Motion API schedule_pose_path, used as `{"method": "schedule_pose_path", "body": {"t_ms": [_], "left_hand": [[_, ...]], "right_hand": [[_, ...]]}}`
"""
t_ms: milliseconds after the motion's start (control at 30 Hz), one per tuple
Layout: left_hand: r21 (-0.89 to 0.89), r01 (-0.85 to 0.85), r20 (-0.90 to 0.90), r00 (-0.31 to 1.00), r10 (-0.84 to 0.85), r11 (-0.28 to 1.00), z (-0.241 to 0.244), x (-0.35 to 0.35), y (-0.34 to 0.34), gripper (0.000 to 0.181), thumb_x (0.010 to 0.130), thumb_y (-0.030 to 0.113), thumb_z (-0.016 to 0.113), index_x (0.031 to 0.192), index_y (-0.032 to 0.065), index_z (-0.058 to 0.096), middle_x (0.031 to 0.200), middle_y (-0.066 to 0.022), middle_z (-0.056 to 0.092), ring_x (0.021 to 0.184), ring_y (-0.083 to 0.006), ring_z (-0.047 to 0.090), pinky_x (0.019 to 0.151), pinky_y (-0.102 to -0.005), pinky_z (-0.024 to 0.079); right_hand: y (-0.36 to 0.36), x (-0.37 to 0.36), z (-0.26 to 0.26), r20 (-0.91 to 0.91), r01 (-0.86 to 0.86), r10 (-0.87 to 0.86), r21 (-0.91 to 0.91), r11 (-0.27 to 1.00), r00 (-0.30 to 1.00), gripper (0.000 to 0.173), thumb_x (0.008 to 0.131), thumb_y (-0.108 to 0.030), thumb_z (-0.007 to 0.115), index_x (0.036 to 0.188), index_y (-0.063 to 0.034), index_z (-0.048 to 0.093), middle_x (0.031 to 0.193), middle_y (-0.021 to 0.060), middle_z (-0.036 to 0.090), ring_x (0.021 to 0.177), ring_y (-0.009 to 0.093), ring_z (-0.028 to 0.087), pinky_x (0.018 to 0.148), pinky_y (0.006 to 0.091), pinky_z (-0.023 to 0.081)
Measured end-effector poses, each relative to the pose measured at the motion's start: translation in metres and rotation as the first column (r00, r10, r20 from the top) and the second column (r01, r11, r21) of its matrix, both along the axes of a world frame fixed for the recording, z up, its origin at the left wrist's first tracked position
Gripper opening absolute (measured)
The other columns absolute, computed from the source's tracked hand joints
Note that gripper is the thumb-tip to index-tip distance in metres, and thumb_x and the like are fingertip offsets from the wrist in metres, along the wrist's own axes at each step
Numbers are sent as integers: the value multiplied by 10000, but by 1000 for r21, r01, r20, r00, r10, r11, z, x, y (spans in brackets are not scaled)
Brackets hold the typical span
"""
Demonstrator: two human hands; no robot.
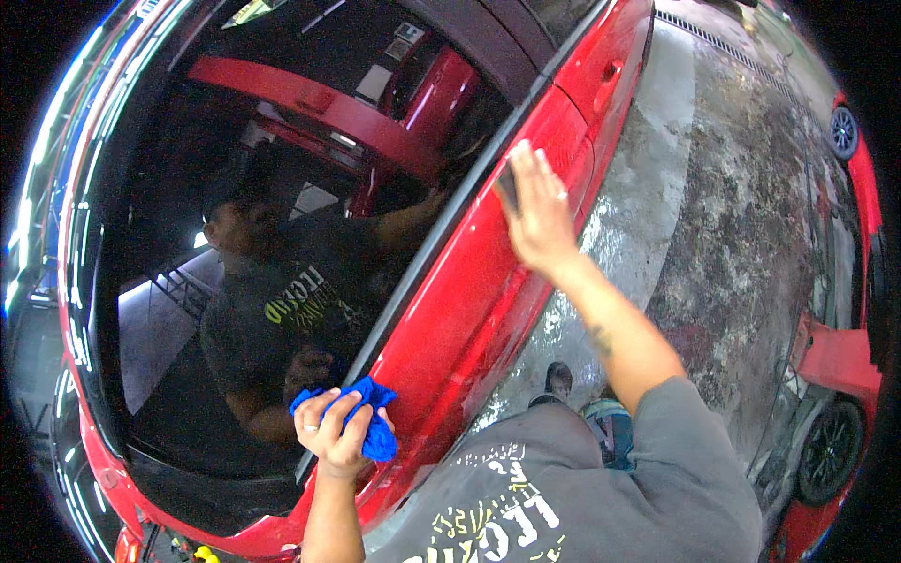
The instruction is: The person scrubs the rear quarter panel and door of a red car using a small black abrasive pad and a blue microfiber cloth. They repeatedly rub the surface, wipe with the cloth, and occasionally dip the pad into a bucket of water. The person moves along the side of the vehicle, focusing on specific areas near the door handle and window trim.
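A red car door (450, 281) with a dark window (176, 380) above it fills the middle and left of the head view. My left hand (341, 429) grips a crumpled blue cloth (380, 429) at the window's lower edge. Further along the door, my right hand (538, 211) lies with its fingers stretched out along the red panel. A dark, flat thing (508, 190) is under or beside its thumb side; what it is and how it is held cannot be made out. The black window trim (422, 264) runs between glass and door.
Wet, stained concrete floor (732, 232) lies to the right, with a drain grate (732, 46) at the top. Another red car with a black wheel (830, 450) stands at the right edge. A shoe (558, 378) shows beneath my body. Yellow items (206, 554) are at the bottom left.
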State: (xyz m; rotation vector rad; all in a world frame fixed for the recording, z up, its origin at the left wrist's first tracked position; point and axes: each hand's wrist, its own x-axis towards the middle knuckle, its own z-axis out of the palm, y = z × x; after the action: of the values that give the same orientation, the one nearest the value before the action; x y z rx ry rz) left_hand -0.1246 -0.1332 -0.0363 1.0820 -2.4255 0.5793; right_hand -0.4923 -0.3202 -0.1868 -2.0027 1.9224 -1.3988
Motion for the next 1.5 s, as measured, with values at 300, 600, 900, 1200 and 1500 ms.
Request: {"method": "schedule_pose_path", "body": {"t_ms": [300, 600, 900, 1200, 1500], "left_hand": [[-10, 28, -42, 999, -29, 1000, 12, -1, 2, 158, 749, 261, 872, 833, 190, 759, 1004, 0, 756, 968, -280, 714, 869, -466, 532], [-57, 154, -222, 961, -163, 986, 13, 14, 3, 209, 663, 104, 858, 780, 142, 690, 922, -31, 740, 898, -292, 726, 782, -461, 569], [-175, 198, -402, 880, -254, 964, 104, 101, 85, 216, 764, -18, 808, 864, 77, 641, 990, -133, 739, 991, -351, 727, 932, -502, 586], [-352, 152, -96, 976, -197, 923, 211, 254, 120, 244, 756, 1, 875, 876, 96, 685, 1057, -112, 756, 1018, -338, 731, 945, -465, 563], [-571, 212, -49, 955, -291, 793, 204, 244, 101, 243, 666, 219, 825, 880, 214, 711, 1020, 49, 744, 979, -216, 715, 872, -398, 541]], "right_hand": [[121, 105, 25, -238, -253, 269, 95, 963, 933, 766, 939, -146, 574, 1680, -92, 392, 1783, 161, 323, 1623, 494, 296, 1269, 726, 235], [127, 133, 24, -13, -196, 196, -41, 980, 981, 764, 989, -118, 586, 1705, -76, 323, 1785, 238, 278, 1641, 495, 253, 1290, 673, 215], [223, 221, 61, -294, -177, 171, 3, 984, 941, 668, 1007, -220, 598, 1653, -160, 440, 1750, 164, 378, 1627, 446, 307, 1239, 753, 249], [359, 388, 94, -207, -372, 357, -38, 928, 911, 762, 947, -147, 623, 1653, 4, 379, 1732, 279, 361, 1616, 498, 318, 1287, 671, 228], [327, 347, 121, -291, -104, 97, -8, 995, 952, 683, 1099, -334, 586, 1677, -62, 344, 1745, 227, 357, 1589, 469, 360, 1242, 689, 307]]}}
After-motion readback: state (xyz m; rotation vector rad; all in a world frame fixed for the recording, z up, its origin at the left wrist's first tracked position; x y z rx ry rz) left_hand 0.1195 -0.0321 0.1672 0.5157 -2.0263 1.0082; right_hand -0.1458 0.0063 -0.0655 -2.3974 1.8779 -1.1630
